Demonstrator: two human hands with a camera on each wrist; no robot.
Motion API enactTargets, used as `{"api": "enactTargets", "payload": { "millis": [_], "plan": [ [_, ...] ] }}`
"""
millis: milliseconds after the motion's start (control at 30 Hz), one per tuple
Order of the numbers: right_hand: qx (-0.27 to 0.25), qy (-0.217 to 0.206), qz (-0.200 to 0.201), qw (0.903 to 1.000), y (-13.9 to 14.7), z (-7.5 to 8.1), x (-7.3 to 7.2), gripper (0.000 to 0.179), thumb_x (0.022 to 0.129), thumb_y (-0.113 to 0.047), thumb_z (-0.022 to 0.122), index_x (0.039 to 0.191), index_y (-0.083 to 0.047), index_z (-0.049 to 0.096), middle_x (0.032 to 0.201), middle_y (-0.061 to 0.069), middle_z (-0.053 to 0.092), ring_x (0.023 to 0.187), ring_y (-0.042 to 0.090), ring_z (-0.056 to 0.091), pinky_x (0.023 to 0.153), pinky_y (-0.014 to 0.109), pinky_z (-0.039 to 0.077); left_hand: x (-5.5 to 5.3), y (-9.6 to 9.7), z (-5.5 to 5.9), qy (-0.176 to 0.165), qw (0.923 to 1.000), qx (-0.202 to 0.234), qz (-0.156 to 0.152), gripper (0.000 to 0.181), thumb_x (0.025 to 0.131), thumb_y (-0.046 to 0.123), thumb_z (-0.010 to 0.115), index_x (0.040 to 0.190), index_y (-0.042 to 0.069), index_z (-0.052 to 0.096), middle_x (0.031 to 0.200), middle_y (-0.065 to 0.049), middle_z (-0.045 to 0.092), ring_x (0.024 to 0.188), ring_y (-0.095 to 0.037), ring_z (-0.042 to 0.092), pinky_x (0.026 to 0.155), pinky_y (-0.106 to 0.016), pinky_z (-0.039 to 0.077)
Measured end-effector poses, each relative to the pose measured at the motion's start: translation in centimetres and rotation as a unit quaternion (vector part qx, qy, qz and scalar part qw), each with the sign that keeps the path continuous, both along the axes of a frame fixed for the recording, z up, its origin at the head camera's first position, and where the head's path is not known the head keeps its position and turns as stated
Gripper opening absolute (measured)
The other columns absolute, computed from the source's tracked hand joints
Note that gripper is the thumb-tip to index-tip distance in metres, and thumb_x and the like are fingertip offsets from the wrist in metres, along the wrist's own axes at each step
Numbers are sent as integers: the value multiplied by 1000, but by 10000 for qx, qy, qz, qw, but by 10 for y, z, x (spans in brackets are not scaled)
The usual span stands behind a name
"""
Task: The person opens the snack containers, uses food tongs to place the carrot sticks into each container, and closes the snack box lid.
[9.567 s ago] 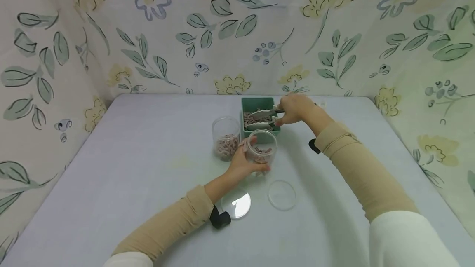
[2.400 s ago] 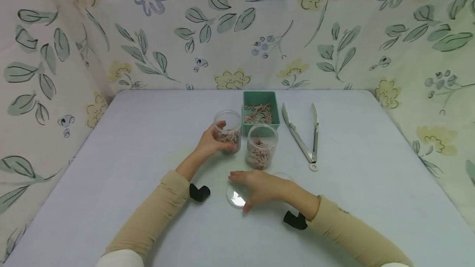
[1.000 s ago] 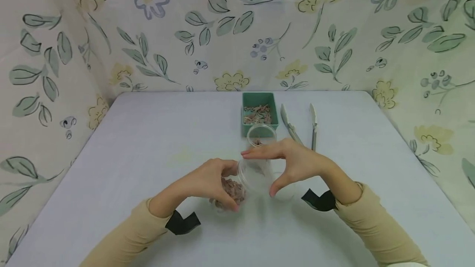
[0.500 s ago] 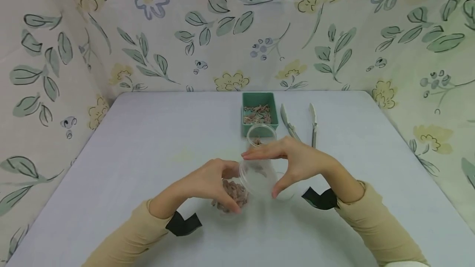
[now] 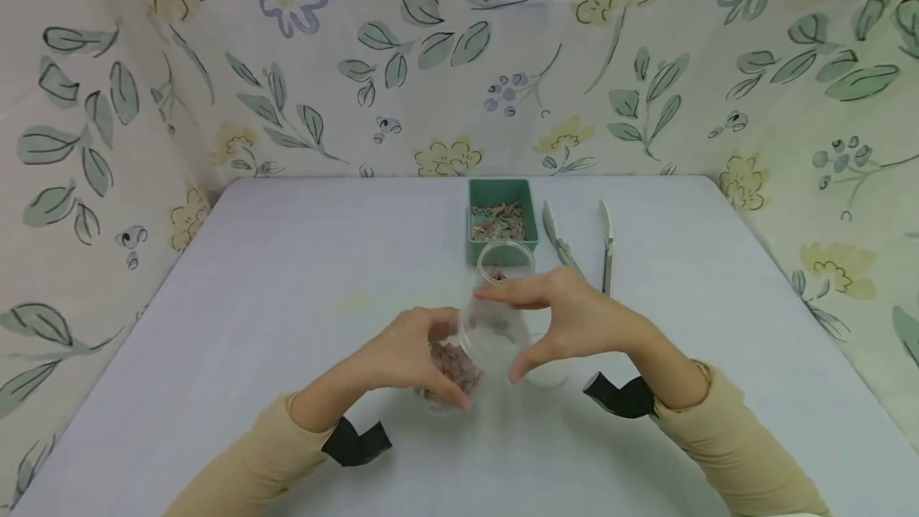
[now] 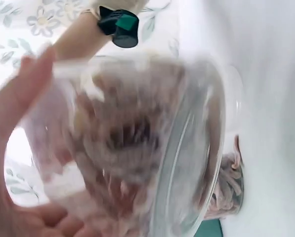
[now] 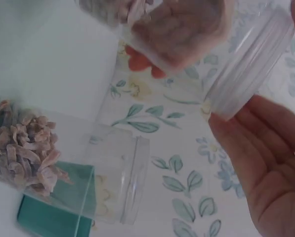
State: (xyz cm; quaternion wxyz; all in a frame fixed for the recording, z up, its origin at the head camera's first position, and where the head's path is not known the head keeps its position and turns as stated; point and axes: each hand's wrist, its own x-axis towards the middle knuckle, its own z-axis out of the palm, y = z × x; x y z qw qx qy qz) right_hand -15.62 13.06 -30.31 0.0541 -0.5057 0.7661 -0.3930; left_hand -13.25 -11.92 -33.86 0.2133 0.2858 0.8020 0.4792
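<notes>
My left hand [image 5: 405,349] grips a clear plastic jar [image 6: 122,123] holding pinkish-brown dried strips [image 5: 455,369]. The jar is tilted, its mouth toward my right hand. Thumb and fingers of my right hand [image 5: 574,321] span a clear round lid [image 7: 256,59] by its rim, at the mouth of that jar. Whether the lid is seated cannot be told. Behind the right hand stands a second clear jar [image 7: 132,182], uncovered and partly filled with similar strips. In the head view my right hand hides most of it.
A green tray [image 5: 533,214] with more strips stands at the back, behind the second jar. Metal tongs [image 5: 607,250] lie spread to its right, their near end hidden by my right hand. Another clear lid [image 5: 549,373] lies flat on the white table [image 5: 301,262].
Earlier the right hand held tongs in the tray; those now lie down. The left hand has brought the left jar forward, and the right hand has lifted a lid to it. Lately only slight shifts.
</notes>
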Motion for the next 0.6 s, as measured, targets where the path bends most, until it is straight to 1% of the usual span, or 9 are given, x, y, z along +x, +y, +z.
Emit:
{"api": "enactTargets", "payload": {
  "millis": [67, 167, 233, 300, 333, 367, 433, 533, 600],
  "plan": [
    [50, -60, -727, 9973, -3, -3, 3, 77, 65, -20, 91, 130, 5, 58, 130, 17, 60, 117, 30, 59, 87, 35, 54, 4, 5, -2, 686, 9931, -480, 820, 79, 62, 21, 93, 129, -1, 57, 124, -13, 64, 116, -30, 59, 93, -44, 50],
    [17, 135, -1736, 9847, -13, -9, 8, 70, 67, -23, 90, 124, 7, 62, 121, 19, 65, 106, 30, 65, 78, 33, 57, 9, 14, -4, 1528, 9672, -908, 1817, 92, 58, 23, 95, 136, -2, 53, 126, -17, 62, 111, -32, 60, 88, -48, 52],
    [144, 420, -2308, 9720, -19, -11, 12, 66, 69, -28, 89, 120, 7, 65, 113, 18, 68, 94, 28, 69, 71, 31, 59, 9, 17, -6, 1876, 9544, -905, 2139, 92, 56, 20, 95, 135, -1, 54, 124, -16, 64, 107, -32, 62, 85, -48, 53],
    [298, 432, -2635, 9632, -21, -11, 14, 64, 73, -33, 86, 119, 6, 66, 110, 17, 69, 89, 27, 70, 70, 32, 59, 9, 17, -6, 1985, 9518, -835, 2186, 91, 55, 18, 95, 134, 0, 54, 121, -15, 65, 104, -30, 63, 84, -47, 54],
    [326, 327, -2653, 9631, -20, -9, 14, 64, 75, -35, 84, 120, 6, 65, 112, 17, 69, 92, 28, 70, 74, 35, 59, 8, 15, -6, 1932, 9551, -775, 2111, 90, 56, 18, 95, 135, 1, 55, 121, -14, 65, 104, -29, 63, 84, -47, 53],
    [307, 207, -2573, 9656, -17, -7, 13, 63, 77, -36, 82, 123, 4, 63, 116, 17, 67, 97, 28, 69, 79, 37, 57, 8, 13, -6, 1820, 9607, -712, 1972, 91, 56, 18, 95, 135, 1, 54, 121, -12, 65, 104, -28, 63, 84, -46, 53],
    [107, -219, -2062, 9782, -9, -3, 8, 65, 82, -34, 79, 131, 3, 58, 129, 16, 61, 114, 30, 61, 93, 42, 51, 6, 8, -4, 1433, 9761, -477, 1561, 90, 57, 18, 94, 136, 2, 54, 123, -9, 65, 107, -26, 62, 88, -45, 52],
    [-449, -913, -646, 9927, 3, 0, -2, 72, 83, -18, 79, 142, 4, 44, 146, 16, 46, 135, 29, 42, 108, 47, 36, 5, 3, -1, 806, 9938, -20, 769, 86, 61, 15, 93, 136, 3, 54, 126, -6, 63, 116, -24, 59, 97, -43, 48],
    [-603, -1248, 355, 9897, 5, -2, -7, 80, 80, -7, 80, 146, 5, 37, 152, 15, 38, 141, 26, 33, 111, 45, 32, 4, 1, 0, 299, 9986, 333, 285, 81, 62, 11, 92, 134, 4, 55, 126, -4, 63, 121, -22, 57, 102, -41, 45]
  ]
}}
